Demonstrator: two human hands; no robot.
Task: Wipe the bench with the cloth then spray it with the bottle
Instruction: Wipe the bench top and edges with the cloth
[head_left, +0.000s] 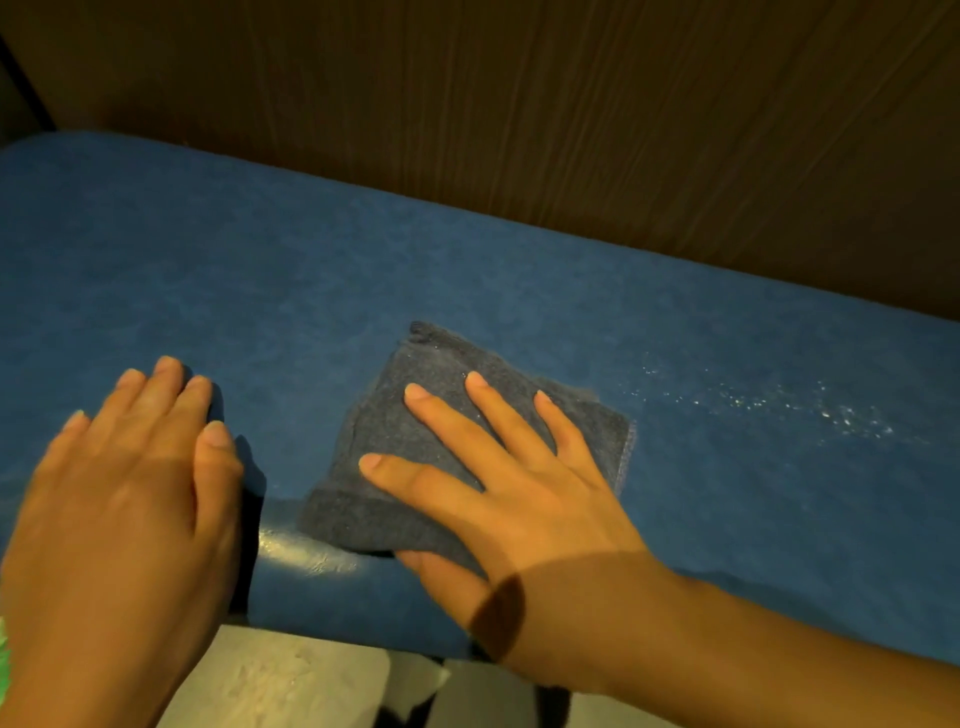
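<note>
A folded dark grey cloth (415, 457) lies flat on the blue padded bench (260, 291) near its front edge. My right hand (519, 483) presses down on the cloth with fingers spread, the thumb hooked under the cloth's near edge. My left hand (130, 483) rests palm down on the bare bench to the left of the cloth, fingers together, holding nothing. Small bright droplets (810, 410) glisten on the bench to the right of the cloth. No bottle is in view.
A dark wood-grain wall (571, 114) runs along the back of the bench. Below the bench's rounded front edge a pale floor (291, 680) shows. A wet shine (306, 556) marks the front edge between my hands.
</note>
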